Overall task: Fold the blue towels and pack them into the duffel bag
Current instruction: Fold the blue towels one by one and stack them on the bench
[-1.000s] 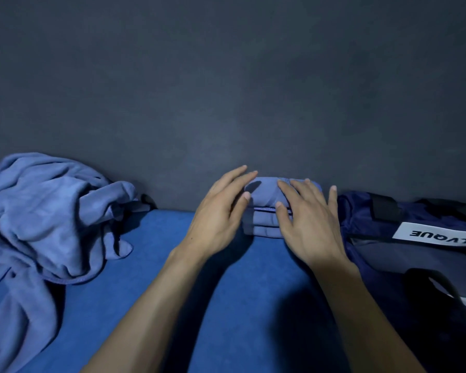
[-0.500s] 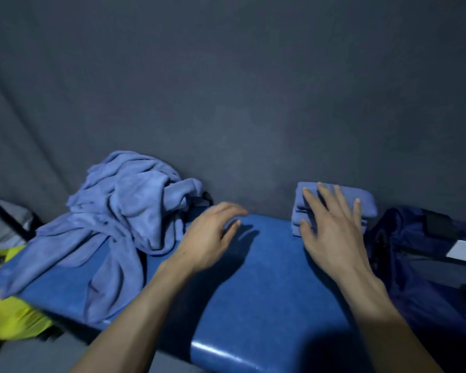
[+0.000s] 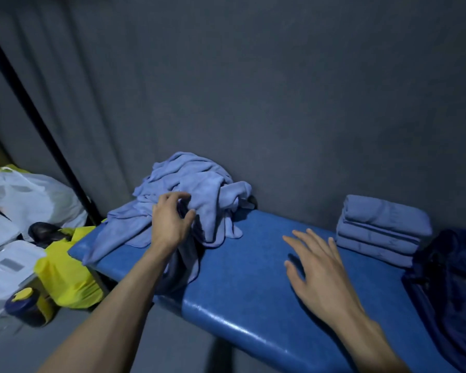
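Note:
A crumpled pile of blue towels (image 3: 199, 189) lies at the left end of the padded blue bench (image 3: 240, 286), one corner hanging over the front edge. My left hand (image 3: 170, 219) is at the pile's front, with fingers and thumb curled on a fold of towel. My right hand (image 3: 318, 267) is spread flat with straight fingers over the bare middle of the bench, holding nothing. Three folded blue towels (image 3: 382, 227) are stacked against the wall to its right. The dark navy duffel bag (image 3: 452, 281) slumps at the right end, partly cut off by the frame.
A grey curtain wall backs the bench. On the floor to the left are a yellow bag (image 3: 65, 275), a white plastic bag (image 3: 30, 197), white lidded boxes (image 3: 8, 265) and a yellow-lidded jar (image 3: 24, 308). A black pole (image 3: 38, 130) slants up there.
My view swung left. Both hands left the folded stack; the left hand reached across to the crumpled pile and curled on a towel, while the right hand drew back over the bench.

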Demonstrator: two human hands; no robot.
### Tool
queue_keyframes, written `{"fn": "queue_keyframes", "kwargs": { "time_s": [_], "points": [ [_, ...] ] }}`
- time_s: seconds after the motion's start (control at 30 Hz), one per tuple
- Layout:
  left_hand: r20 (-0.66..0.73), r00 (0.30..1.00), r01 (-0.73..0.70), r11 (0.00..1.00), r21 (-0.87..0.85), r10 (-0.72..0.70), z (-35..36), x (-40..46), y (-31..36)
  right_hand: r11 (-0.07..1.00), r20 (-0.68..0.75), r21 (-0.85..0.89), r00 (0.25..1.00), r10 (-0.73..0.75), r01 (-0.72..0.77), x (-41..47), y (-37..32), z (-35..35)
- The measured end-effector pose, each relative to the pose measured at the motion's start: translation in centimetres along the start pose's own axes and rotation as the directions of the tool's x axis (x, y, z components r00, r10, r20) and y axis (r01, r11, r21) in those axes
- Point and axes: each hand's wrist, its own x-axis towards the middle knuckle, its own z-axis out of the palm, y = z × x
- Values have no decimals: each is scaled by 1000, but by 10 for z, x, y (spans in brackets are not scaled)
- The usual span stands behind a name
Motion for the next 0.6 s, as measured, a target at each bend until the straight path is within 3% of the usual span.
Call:
{"fn": "queue_keyframes", "kwargs": {
  "time_s": [0.17,0.27,0.37,0.43,0.5,0.6],
  "points": [
    [-155,984,61,981,-184,-90,-7,-7,11,999,-13,23,999,31,-30,-9,-2,-8],
    [-192,972,36,894,-446,-135,-24,-3,29,998,-26,41,999,39,-38,-13,-3,-14],
    [-142,957,63,661,-747,-252,-42,-3,36,997,-2,66,999,47,-46,-19,-7,-18],
    [12,931,179,428,-886,-364,-53,-9,35,995,9,87,999,50,-51,-23,-10,-20],
    [137,919,224,206,-953,-369,-67,-15,39,993,10,103,999,48,-49,-26,-15,-23],
    [187,944,216,78,-973,-271,-83,-25,58,987,18,156,999,33,-35,-31,-22,-25]
  ]
}}
